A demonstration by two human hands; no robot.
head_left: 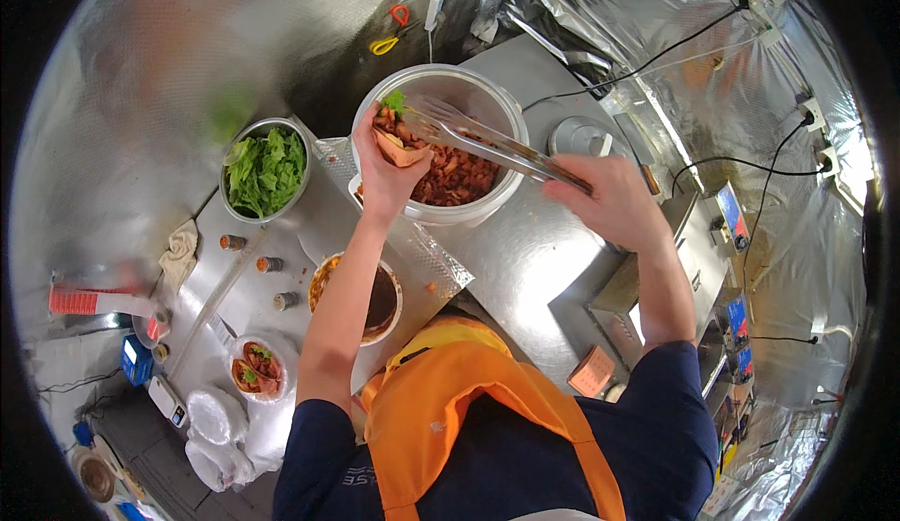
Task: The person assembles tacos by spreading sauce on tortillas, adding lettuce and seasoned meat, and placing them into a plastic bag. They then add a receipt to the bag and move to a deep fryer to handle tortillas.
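Observation:
My left hand (382, 176) is closed round a folded flatbread (401, 154) filled with lettuce and browned meat, held over the left rim of a round white pot (514, 118). Chopped reddish-brown meat (457, 180) lies in the pot. In my right hand (611, 200) is a pair of metal tongs (511, 155); their tips reach over the pot beside the flatbread's opening. Whether meat is between the tips, I cannot make out. Below the pot, my left forearm partly covers a round tub of dark sauce (382, 307).
A metal bowl of lettuce (265, 172) and several small spice jars (269, 264) stand on the left. Nearer are filled flatbreads (255, 368) on a plate and plastic-wrapped containers (217, 416). Scissors (384, 45) hang behind the pot. Black cables (656, 57) run at right, near a pink sponge (592, 371).

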